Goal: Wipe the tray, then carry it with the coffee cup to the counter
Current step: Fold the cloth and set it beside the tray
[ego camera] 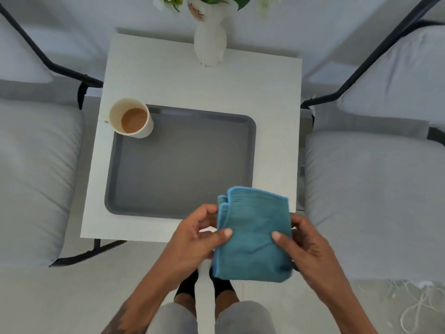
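Flanked by grey cushioned chairs (36, 177) at 9 and 3 o'clock, white tabletop (192, 78) carrying a grey tray (183, 165) at centre. Sitting on the tray's 10 o'clock corner, cream coffee cup (131, 118) part-filled with milky coffee. Standing at 12 o'clock on the tabletop, white vase (210, 43) with flowers. Hovering at 5 o'clock over the tray's near corner and the tabletop edge, folded blue cloth (252, 235), off the surface. Pinching its left edge, left hand (195, 237); pinching its right edge, right hand (305, 247), thumbs on top.
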The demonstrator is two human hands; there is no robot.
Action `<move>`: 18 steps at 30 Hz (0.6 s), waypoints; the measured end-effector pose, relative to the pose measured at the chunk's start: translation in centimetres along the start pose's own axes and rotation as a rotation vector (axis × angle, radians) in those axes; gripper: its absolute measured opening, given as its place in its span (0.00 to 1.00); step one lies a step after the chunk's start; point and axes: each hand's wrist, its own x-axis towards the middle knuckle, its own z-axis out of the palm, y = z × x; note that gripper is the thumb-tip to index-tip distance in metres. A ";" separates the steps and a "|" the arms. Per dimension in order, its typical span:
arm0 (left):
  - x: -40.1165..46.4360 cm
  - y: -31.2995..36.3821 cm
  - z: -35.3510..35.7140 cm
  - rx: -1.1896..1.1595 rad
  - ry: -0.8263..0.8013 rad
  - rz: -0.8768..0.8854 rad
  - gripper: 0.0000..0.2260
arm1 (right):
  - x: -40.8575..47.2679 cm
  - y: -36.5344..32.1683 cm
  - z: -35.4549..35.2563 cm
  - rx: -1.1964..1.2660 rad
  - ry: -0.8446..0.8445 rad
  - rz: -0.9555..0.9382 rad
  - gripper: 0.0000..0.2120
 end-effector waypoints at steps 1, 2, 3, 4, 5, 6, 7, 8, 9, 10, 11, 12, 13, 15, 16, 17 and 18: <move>0.9 -0.6 1.1 0.067 0.039 0.017 0.10 | 0.2 0.3 -1.0 -0.034 0.074 -0.011 0.11; 1.9 -1.3 2.3 0.132 0.070 0.044 0.09 | 0.5 0.7 -2.0 -0.049 0.130 -0.011 0.11; 3.0 -1.9 3.4 0.203 0.099 0.079 0.08 | 1.0 1.1 -2.9 -0.057 0.171 -0.015 0.10; 4.3 -2.5 4.4 0.273 0.120 0.121 0.09 | 1.8 1.5 -3.7 -0.064 0.193 -0.025 0.09; 5.5 -3.1 5.3 0.345 0.131 0.162 0.09 | 2.8 2.1 -4.5 -0.075 0.205 -0.033 0.09; 6.8 -3.5 6.1 0.407 0.132 0.187 0.10 | 4.1 2.7 -5.2 -0.094 0.201 -0.038 0.10; 8.0 -3.9 6.7 0.498 0.137 0.186 0.12 | 5.6 3.7 -5.7 -0.135 0.192 -0.031 0.12; 9.1 -4.3 7.3 0.657 0.164 0.183 0.15 | 7.1 4.7 -6.0 -0.195 0.171 -0.015 0.15; 10.0 -4.7 7.7 0.899 0.225 0.219 0.19 | 8.4 5.8 -6.1 -0.286 0.152 -0.001 0.18; 10.6 -5.0 8.1 1.148 0.288 0.324 0.23 | 9.4 6.9 -6.1 -0.395 0.147 0.006 0.23; 11.1 -5.4 8.4 1.344 0.298 0.440 0.28 | 10.1 7.8 -5.8 -0.503 0.163 -0.007 0.27; 11.3 -5.8 8.8 1.498 0.250 0.527 0.31 | 10.3 8.5 -5.3 -0.582 0.191 -0.043 0.30; 11.6 -6.5 9.0 1.645 0.149 0.587 0.33 | 10.2 9.0 -4.7 -0.650 0.222 -0.103 0.33; 12.3 -8.0 8.7 1.850 -0.039 0.603 0.31 | 9.4 10.2 -3.7 -0.814 0.252 -0.251 0.36; 12.5 -8.3 8.6 1.938 -0.073 0.590 0.29 | 9.0 10.8 -3.4 -0.897 0.261 -0.314 0.36; 12.7 -8.7 8.4 2.020 -0.085 0.572 0.27 | 8.9 11.8 -3.1 -0.957 0.266 -0.356 0.34; 12.8 -8.7 8.3 2.068 -0.094 0.557 0.26 | 8.9 12.5 -2.9 -1.001 0.276 -0.366 0.33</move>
